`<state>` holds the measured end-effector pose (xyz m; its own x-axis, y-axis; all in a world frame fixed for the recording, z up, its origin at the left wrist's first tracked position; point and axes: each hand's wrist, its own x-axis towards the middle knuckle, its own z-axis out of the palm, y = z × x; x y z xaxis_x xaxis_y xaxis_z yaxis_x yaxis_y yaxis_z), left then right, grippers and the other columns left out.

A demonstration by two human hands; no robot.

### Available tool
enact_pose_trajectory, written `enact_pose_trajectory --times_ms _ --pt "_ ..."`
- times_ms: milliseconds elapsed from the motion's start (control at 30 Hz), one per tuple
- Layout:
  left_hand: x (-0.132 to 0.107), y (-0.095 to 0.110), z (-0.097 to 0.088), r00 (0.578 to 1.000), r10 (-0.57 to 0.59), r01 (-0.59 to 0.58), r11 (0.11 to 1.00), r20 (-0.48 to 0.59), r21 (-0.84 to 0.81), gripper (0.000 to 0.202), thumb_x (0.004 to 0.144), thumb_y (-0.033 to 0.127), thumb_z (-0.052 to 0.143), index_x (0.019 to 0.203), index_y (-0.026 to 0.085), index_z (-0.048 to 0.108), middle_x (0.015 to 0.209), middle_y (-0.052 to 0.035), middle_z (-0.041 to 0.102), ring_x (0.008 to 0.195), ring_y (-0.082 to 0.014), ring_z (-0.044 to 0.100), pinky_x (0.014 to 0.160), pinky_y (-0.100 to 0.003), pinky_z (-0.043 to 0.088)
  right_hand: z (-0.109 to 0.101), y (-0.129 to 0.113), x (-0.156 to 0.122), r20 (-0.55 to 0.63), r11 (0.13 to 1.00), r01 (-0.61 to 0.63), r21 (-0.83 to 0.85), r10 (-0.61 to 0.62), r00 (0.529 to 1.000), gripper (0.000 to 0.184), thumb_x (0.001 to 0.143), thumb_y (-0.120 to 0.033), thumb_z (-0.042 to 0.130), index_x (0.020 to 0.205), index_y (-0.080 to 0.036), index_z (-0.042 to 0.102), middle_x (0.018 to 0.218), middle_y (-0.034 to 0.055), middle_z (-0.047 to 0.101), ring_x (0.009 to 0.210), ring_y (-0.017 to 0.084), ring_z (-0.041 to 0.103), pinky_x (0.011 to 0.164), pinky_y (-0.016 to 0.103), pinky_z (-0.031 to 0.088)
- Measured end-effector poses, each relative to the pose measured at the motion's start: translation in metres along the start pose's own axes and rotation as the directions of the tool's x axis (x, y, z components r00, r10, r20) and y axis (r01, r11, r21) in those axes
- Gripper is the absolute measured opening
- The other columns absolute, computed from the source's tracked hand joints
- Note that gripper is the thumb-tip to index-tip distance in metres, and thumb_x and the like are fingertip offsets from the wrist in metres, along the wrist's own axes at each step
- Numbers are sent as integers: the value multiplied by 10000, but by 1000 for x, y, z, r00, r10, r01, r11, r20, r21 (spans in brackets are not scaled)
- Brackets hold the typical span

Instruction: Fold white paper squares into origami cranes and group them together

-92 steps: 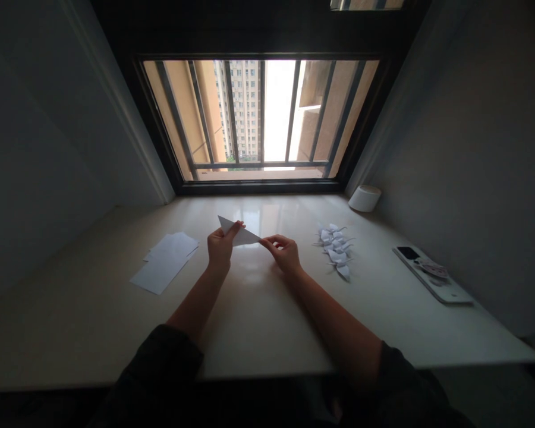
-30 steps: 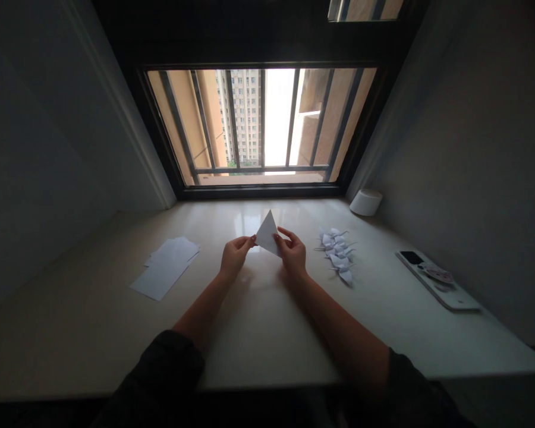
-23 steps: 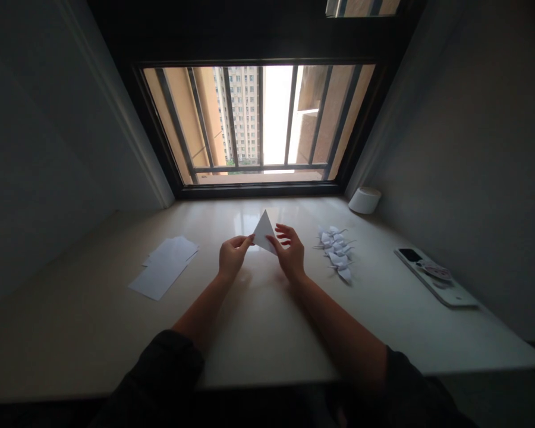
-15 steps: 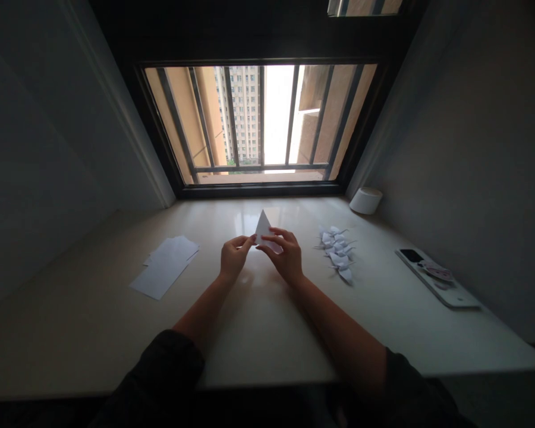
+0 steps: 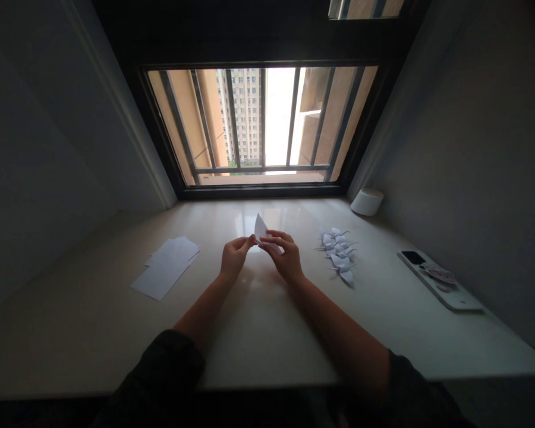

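Note:
A folded piece of white paper (image 5: 261, 227) with a pointed top is held up over the middle of the white sill. My left hand (image 5: 237, 257) pinches its lower left corner between thumb and fingers. Around its right side, my right hand (image 5: 286, 255) is closed, with the thumb below and the fingers across the face. The fingers hide part of the paper's lower folds. To the right of my hands lies a cluster of several folded white paper cranes (image 5: 339, 252). Loose white paper sheets (image 5: 164, 270) lie overlapping to the left.
On the right of the sill (image 5: 249, 333) lies a phone (image 5: 441, 282) in a pale case with a decorated attachment. A white round-topped object (image 5: 367, 202) stands in the back right corner. Behind is a barred window (image 5: 263, 190) with a dark frame.
The folded paper has turned and tilted between my hands, so its face looks narrower and its tip leans left. Both hands keep their grip in nearly the same place.

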<state>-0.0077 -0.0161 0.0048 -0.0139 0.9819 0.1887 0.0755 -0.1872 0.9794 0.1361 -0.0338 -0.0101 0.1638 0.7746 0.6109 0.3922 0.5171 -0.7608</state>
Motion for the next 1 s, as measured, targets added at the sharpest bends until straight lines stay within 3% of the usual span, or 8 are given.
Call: enact_pose_trajectory --times_ms 200,367,533,633,733,800,933,1000 --pt "1 -2 -3 999 50 -49 997 -21 55 310 717 477 633 788 188 722 763 -56 711 778 -204 645 712 -288 453 -2 -1 2 -50 993 -104 52 107 993 189 811 -380 588 856 -243 710 954 43 694 930 208 615 860 359 458" --pt "4 6 -17 979 150 -110 959 -138 262 264 723 477 620 731 225 700 689 -28 699 722 -200 647 674 -273 438 -10 11 11 -201 908 -321 269 378 904 349 783 -497 555 874 -172 644 742 41 687 693 180 633 678 312 504" --pt "11 8 -28 988 110 -78 960 -104 270 291 694 498 640 748 222 713 679 -36 705 713 -211 664 638 -272 439 -12 26 17 -164 808 -378 453 492 855 374 707 -500 627 819 -143 638 701 41 673 625 156 612 638 299 515" --pt "16 7 -32 997 56 -44 973 -48 226 336 691 512 638 788 200 716 701 -61 712 695 -214 673 589 -267 436 -12 28 17 -110 771 -383 509 500 859 371 688 -459 654 895 -153 621 690 22 672 624 152 615 651 312 525" --pt "20 9 -39 1000 9 -11 982 16 186 349 677 509 654 797 187 717 700 -80 713 675 -215 672 537 -258 420 -14 26 16 -51 775 -344 530 434 899 448 687 -392 666 1077 -200 560 607 -42 633 588 132 599 642 305 531" --pt "24 12 -46 997 -32 21 987 66 158 326 632 485 699 752 182 719 669 -83 705 648 -215 663 526 -259 415 -16 24 17 16 793 -328 514 373 928 432 687 -376 661 1079 -219 574 571 -62 607 568 123 588 638 305 537" --pt "29 15 -63 992 -93 81 988 87 130 306 584 451 739 731 184 721 648 -74 696 648 -208 652 545 -263 419 -17 24 17 194 828 -364 427 310 931 317 681 -401 658 910 -184 689 737 19 693 618 154 639 661 338 546" --pt "32 13 -72 988 -125 111 984 96 139 307 578 456 739 713 181 717 646 -73 693 629 -199 644 546 -261 415 -17 24 15 252 845 -371 385 290 923 329 684 -402 663 922 -180 705 861 61 715 680 186 672 689 354 542"
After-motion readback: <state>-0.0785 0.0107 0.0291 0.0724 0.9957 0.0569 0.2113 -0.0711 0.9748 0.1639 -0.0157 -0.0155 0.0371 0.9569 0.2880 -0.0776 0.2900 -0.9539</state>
